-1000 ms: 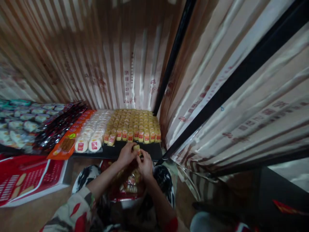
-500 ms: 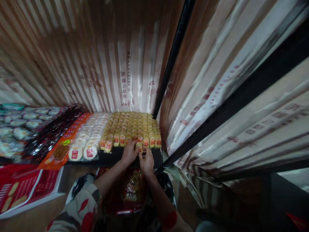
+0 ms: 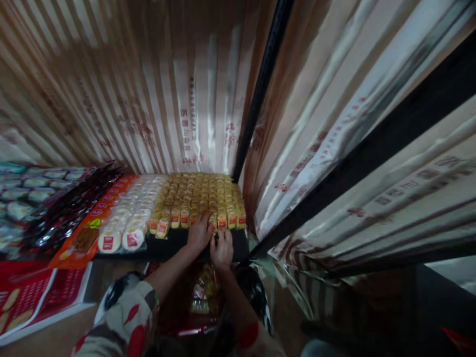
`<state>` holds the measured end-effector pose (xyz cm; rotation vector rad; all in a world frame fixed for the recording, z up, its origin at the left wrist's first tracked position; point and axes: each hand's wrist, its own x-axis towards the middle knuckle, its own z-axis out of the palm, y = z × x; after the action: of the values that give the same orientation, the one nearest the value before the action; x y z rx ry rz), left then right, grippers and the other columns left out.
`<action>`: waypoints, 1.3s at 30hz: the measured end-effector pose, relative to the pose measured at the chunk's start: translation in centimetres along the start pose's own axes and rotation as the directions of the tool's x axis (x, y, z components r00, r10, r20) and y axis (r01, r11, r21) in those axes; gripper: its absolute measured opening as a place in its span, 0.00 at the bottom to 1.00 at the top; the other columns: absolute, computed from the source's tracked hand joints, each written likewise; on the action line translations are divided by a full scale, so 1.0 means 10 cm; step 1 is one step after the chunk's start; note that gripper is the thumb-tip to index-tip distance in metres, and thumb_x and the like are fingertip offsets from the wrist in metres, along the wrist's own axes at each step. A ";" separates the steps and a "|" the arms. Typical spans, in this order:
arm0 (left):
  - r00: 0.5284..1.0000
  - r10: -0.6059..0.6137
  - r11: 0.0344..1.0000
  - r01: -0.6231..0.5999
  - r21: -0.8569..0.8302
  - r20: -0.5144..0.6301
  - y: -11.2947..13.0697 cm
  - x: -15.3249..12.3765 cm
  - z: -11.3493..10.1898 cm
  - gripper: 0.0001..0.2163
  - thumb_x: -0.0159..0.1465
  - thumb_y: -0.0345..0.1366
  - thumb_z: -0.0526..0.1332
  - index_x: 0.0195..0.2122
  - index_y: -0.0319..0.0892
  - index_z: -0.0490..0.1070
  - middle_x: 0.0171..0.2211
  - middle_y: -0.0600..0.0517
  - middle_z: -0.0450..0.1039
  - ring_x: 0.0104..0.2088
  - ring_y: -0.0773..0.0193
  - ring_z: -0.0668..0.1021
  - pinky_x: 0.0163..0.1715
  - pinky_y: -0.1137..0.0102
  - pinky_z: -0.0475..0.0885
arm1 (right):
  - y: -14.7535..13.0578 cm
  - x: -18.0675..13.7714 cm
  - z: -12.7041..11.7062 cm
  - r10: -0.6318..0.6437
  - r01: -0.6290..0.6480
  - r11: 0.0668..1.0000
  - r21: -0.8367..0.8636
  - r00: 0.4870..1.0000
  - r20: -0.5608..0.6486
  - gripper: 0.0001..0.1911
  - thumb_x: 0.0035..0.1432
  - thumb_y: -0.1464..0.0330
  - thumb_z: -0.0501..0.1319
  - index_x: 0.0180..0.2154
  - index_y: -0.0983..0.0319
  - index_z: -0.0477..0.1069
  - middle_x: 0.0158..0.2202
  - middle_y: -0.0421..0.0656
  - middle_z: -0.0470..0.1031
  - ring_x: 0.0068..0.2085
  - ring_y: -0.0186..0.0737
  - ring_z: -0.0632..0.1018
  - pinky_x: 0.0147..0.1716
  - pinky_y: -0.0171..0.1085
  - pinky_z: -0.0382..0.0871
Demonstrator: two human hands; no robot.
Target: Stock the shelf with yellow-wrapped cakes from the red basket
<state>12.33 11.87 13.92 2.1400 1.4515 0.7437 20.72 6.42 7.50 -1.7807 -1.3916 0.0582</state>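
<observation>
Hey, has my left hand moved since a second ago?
Yes. Judged against the black shelf, your left hand has moved forward, from just short of the front row of yellow packs to overlapping it in view.

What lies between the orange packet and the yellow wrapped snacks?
Two rows of round white packs lie between the orange packet and the yellow wrapped snacks, as the head view shows.
</observation>
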 end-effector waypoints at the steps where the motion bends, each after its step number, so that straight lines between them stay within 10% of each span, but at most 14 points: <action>1: 1.000 0.005 1.000 -0.005 -0.010 -0.004 -0.01 -0.01 0.01 0.19 0.62 0.30 0.51 0.55 0.41 0.60 0.52 0.43 0.65 0.53 0.56 0.69 0.51 0.59 0.67 | 0.00 0.00 0.01 -0.003 0.003 1.000 -0.017 1.000 -0.009 0.11 0.59 0.69 0.49 0.39 0.60 0.68 0.41 0.48 0.66 0.45 0.44 0.68 0.45 0.43 0.65; 39: 0.999 0.019 0.997 -0.021 -0.071 -0.029 -0.25 -0.85 0.26 0.20 0.62 0.28 0.47 0.55 0.38 0.59 0.52 0.42 0.62 0.54 0.61 0.67 0.54 0.65 0.65 | -0.04 0.02 -0.05 -0.045 0.039 0.996 0.084 0.996 0.071 0.16 0.58 0.70 0.46 0.44 0.64 0.68 0.40 0.49 0.71 0.41 0.41 0.71 0.42 0.40 0.66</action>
<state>9.69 4.61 8.79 2.1014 1.3977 0.8236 20.76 6.28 8.17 -1.6950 -1.4575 0.1576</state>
